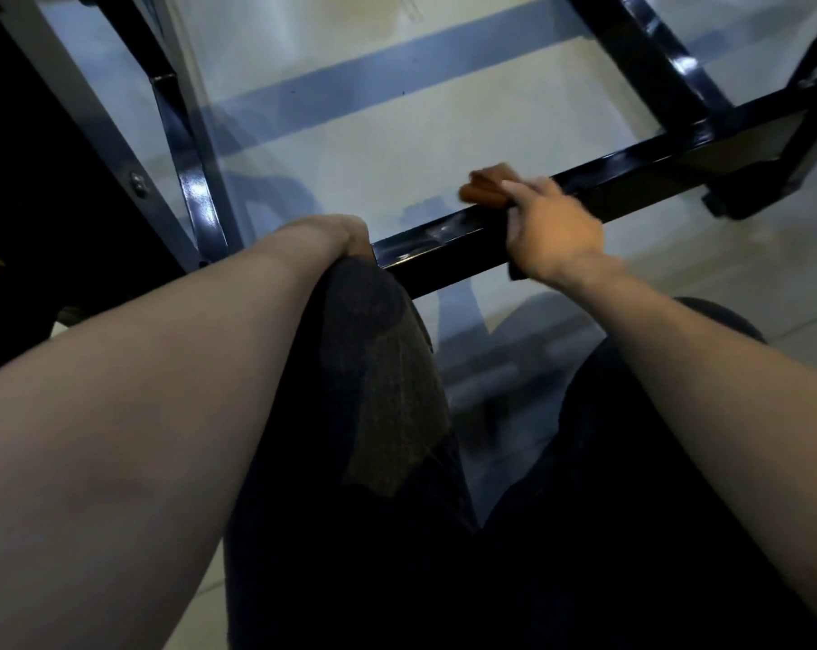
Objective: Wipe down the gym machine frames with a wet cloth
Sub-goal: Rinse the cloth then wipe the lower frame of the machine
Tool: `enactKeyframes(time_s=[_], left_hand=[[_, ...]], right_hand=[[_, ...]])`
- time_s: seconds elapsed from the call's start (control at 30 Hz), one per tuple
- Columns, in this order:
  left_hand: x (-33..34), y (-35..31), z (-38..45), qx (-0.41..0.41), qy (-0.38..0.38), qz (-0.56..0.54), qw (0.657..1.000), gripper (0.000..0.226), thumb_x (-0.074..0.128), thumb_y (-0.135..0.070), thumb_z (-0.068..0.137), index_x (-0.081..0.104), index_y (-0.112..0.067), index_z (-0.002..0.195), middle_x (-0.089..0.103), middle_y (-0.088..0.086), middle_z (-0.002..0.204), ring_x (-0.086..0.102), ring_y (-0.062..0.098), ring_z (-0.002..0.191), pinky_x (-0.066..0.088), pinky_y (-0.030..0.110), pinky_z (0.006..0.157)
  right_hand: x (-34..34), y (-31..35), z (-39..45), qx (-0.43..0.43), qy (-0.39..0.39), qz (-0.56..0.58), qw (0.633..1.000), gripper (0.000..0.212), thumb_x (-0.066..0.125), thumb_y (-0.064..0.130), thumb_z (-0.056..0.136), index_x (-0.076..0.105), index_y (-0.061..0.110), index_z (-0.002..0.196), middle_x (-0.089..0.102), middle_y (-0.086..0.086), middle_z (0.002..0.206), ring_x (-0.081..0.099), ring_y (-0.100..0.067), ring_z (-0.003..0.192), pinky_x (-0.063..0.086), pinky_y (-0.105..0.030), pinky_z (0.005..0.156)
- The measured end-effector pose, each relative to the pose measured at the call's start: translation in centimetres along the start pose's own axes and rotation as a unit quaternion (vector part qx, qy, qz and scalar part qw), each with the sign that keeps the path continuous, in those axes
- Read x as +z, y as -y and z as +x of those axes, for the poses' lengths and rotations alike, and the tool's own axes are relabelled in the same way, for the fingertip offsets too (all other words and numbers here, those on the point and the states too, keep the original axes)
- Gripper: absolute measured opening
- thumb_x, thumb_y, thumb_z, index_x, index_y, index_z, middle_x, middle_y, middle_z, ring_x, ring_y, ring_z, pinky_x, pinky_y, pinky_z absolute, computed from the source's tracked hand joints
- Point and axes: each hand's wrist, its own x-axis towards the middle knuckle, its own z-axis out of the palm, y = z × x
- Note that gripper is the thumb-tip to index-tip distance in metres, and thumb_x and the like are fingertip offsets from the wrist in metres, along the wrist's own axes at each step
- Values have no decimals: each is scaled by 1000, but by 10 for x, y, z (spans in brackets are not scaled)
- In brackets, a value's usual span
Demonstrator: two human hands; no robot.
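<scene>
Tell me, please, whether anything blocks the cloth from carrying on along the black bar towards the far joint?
Nothing visible does. The right hand presses the orange cloth on the black bar, and the bar's top runs bare up to the joint. The left hand rests on the knee, clear of that path.

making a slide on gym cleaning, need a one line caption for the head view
Right hand presses an orange-brown cloth onto a black frame bar; left hand rests on the knee.
</scene>
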Motion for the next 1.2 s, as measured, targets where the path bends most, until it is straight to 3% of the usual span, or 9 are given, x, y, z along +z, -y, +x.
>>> enactKeyframes(time_s=[0.13,0.2,0.3,0.43,0.63,0.83,0.9,1.07,1.2], left_hand=[[-2,-5,-9,-2,-12,9,1000,35,82,-39,78,71,-10,95,72,10,104,68,25,92,52,35,89],[-1,-16,-6,11,-33,5,999,55,80,-61,78,63,-8,82,68,14,102,64,28,91,49,35,86],[0,-36,-4,57,-98,-41,993,81,62,-83,77,64,-5,96,62,16,98,62,33,98,45,35,83],[-6,-59,-7,128,-273,-180,936,53,55,-58,98,67,-7,89,70,17,96,63,35,98,49,39,86],[-6,-77,8,151,-370,-217,890,25,54,-29,98,66,-10,88,70,14,93,63,36,91,51,38,77],[-9,-97,11,189,-428,-220,856,21,53,-24,97,64,-14,82,66,6,76,62,33,80,48,38,69],[-11,-99,12,173,-431,-236,853,22,51,-28,95,66,-17,83,72,4,77,65,31,83,52,40,76],[-18,-118,15,206,-395,-283,849,42,45,-37,88,63,-5,68,67,10,62,64,34,70,54,44,72],[-18,-130,10,217,-341,-389,828,35,56,-36,90,74,-8,80,72,4,67,67,25,67,59,39,78]], right_hand=[[-11,-23,13,141,-1,17,990,45,45,24,102,49,29,146,38,-8,154,51,-47,126,44,-48,105],[-4,-2,1,93,15,-12,995,50,49,21,102,44,28,151,33,-7,159,48,-48,126,46,-48,102],[9,17,-16,-49,49,-9,998,54,47,28,105,37,33,158,33,1,162,49,-42,127,50,-49,100],[-13,-22,5,-99,61,0,993,47,43,37,107,42,43,154,43,9,157,54,-29,132,51,-49,101],[-23,-71,25,161,-20,48,986,47,42,30,106,45,30,152,37,-2,159,52,-43,127,46,-51,106],[-17,-25,24,48,38,194,979,40,49,24,104,61,32,141,60,1,139,59,-24,122,47,-34,101],[-22,-25,28,134,34,409,902,32,49,19,105,69,21,130,68,-5,110,64,-24,103,45,-29,86],[-43,-47,35,234,82,805,540,23,48,21,107,63,6,116,60,-13,96,61,-21,78,53,-31,72],[-56,-50,30,218,98,863,444,24,53,23,104,61,5,117,64,-12,94,64,-21,81,51,-31,77]])
